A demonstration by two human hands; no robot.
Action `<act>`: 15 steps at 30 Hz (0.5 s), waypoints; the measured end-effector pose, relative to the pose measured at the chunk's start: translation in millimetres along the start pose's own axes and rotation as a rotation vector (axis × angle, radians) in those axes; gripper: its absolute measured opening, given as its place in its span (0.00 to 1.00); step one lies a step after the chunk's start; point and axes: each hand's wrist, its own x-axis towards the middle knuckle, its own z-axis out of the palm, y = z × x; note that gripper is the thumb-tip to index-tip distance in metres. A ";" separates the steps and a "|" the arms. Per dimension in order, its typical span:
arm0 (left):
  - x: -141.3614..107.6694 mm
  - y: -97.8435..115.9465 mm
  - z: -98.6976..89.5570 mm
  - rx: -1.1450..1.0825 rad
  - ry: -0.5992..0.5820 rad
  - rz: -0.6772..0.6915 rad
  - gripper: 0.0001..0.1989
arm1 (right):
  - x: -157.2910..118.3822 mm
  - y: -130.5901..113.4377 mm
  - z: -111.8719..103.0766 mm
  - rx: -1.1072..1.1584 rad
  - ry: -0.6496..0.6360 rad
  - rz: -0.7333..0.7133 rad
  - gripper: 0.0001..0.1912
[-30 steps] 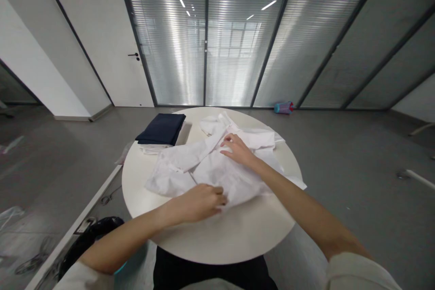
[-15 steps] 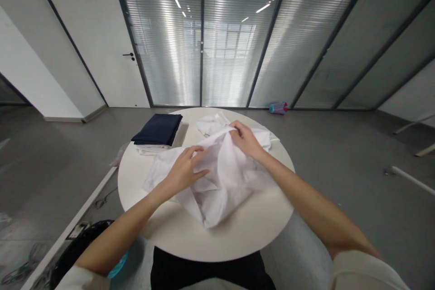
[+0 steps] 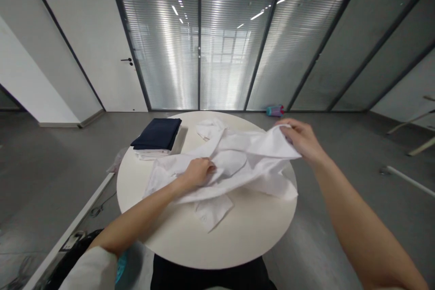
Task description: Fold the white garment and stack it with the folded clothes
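1. Grey-floored room, with a white door [image 3: 112,86] at left and a glass wall [image 3: 224,77] with blinds behind a round white table [image 3: 238,244]
2. Low at left, beside the table, a black bag [image 3: 73,258], partly cut off by the arm and sleeve
3. On the table's far left, a neatly folded navy cloth [image 3: 157,132] on top of folded white cloth [image 3: 146,154], unmoved over the last second and apart from both hands
4. Next, the left hand [image 3: 197,172], resting on fabric; half a second ago its fingers were spread, now they are curled together, though whether they pinch the cloth I cannot tell
5. Across the table's middle and right, a rumpled white garment [image 3: 234,145], one loose corner flopped towards the near edge
6. Past the table, a blue and pink object [image 3: 274,110] on the floor
7. At the table's right edge, the right hand [image 3: 302,138], thumb and fingers clamped on the garment's edge; it has swung outward from mid-table, so the cloth now spans wider and less bunched, yet layered and creased, judged far from flat
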 end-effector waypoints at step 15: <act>12.0 78.5 -118.3 -1.199 0.496 0.245 0.21 | -62.0 54.0 137.7 -0.463 -0.242 0.063 0.31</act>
